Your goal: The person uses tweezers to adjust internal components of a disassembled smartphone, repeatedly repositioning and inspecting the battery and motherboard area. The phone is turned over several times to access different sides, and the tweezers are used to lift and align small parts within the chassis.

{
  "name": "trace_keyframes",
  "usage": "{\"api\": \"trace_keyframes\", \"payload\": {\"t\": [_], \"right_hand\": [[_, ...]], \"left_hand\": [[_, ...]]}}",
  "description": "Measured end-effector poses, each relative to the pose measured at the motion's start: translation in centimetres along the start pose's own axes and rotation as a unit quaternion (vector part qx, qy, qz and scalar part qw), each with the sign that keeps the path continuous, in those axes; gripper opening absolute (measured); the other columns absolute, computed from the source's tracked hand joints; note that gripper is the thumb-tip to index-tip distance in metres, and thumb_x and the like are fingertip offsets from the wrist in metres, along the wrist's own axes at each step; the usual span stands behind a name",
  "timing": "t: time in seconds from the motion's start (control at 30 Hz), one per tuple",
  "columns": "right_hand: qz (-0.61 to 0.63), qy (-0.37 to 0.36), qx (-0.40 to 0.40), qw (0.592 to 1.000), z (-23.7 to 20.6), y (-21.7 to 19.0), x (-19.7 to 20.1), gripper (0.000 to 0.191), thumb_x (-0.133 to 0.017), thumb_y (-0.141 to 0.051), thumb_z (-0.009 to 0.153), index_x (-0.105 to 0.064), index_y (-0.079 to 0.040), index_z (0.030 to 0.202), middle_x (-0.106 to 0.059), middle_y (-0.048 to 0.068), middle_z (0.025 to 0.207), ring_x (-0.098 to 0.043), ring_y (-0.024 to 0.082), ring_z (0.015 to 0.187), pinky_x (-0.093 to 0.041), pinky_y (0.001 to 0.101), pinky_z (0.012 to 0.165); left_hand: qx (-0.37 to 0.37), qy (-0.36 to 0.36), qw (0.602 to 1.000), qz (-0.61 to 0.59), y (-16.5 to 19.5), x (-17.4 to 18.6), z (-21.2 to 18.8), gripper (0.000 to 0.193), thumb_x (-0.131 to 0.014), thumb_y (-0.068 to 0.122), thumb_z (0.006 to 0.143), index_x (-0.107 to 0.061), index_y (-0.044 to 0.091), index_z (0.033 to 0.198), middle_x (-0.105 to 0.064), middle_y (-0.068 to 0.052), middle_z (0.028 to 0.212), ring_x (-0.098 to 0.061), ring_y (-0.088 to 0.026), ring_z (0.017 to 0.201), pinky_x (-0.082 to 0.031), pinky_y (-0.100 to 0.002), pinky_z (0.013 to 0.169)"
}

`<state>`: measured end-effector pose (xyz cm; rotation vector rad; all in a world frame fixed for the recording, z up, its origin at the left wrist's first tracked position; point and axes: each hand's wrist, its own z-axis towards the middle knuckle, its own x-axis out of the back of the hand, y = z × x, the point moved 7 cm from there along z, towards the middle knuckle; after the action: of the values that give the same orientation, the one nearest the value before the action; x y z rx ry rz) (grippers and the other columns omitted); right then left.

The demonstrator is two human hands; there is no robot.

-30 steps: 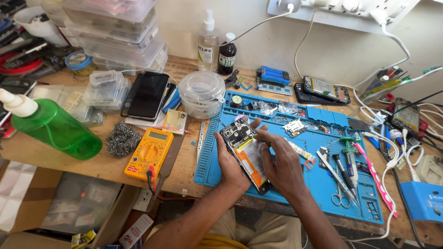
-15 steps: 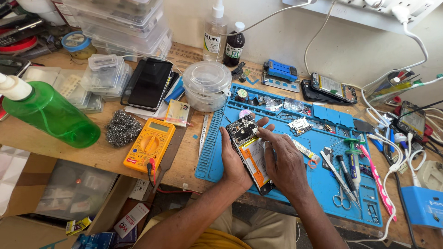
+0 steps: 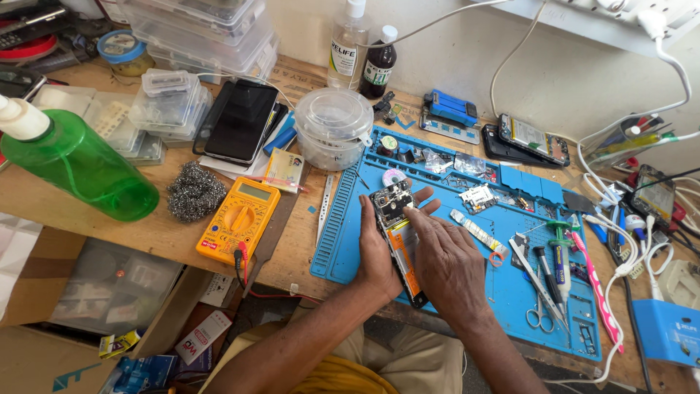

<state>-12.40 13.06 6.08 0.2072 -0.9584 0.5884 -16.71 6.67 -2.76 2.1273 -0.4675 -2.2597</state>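
On the blue mat [image 3: 503, 292], an opened phone [image 3: 397, 237] shows its board and orange strip; my left hand [image 3: 375, 255] cups it, right hand [image 3: 448, 266] fingers flat across it.

You've got an opened phone [image 3: 397, 237] lying lengthwise over the blue mat, back cover off, its top end pointing away from you. Its dark circuit board shows at the top (camera area included), with an orange strip running along the lower body.
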Motion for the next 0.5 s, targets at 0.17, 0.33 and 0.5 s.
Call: {"api": "trace_keyframes", "payload": {"t": [0.17,0.33,0.5], "right_hand": [[0.153,-0.001,-0.117,0.981,-0.2,1.9,0.2,0.046,-0.061,0.005,0.09,-0.059,-0.005,0.135,-0.075,0.014,0.114,-0.075,0.026,0.105,-0.059,0.0399,0.087],[0.208,0.048,-0.153,0.965,-0.8,3.0,0.6,0.039,-0.062,0.004,0.095,-0.059,-0.004,0.133,-0.077,0.012,0.117,-0.077,0.02,0.103,-0.061,0.0346,0.084],[0.221,0.062,-0.171,0.958,-0.7,3.0,0.0,0.037,-0.073,-0.002,0.092,-0.063,-0.005,0.127,-0.077,0.01,0.11,-0.078,0.017,0.095,-0.063,0.031,0.079]], "left_hand": [[0.025,-0.077,0.996,-0.023,-0.1,-0.6,-0.2,0.098,-0.018,0.081,0.104,-0.043,0.0,0.155,-0.054,-0.022,0.145,-0.054,-0.032,0.135,-0.047,-0.045,0.114],[0.014,-0.045,0.998,-0.047,-0.2,-0.6,0.0,0.085,-0.021,0.077,0.1,-0.041,0.012,0.151,-0.058,-0.012,0.144,-0.058,-0.03,0.125,-0.05,-0.047,0.106],[0.009,-0.067,0.997,-0.034,-0.1,-1.1,-0.3,0.088,-0.019,0.076,0.103,-0.042,0.007,0.152,-0.059,-0.016,0.14,-0.061,-0.03,0.121,-0.051,-0.045,0.106]]}}
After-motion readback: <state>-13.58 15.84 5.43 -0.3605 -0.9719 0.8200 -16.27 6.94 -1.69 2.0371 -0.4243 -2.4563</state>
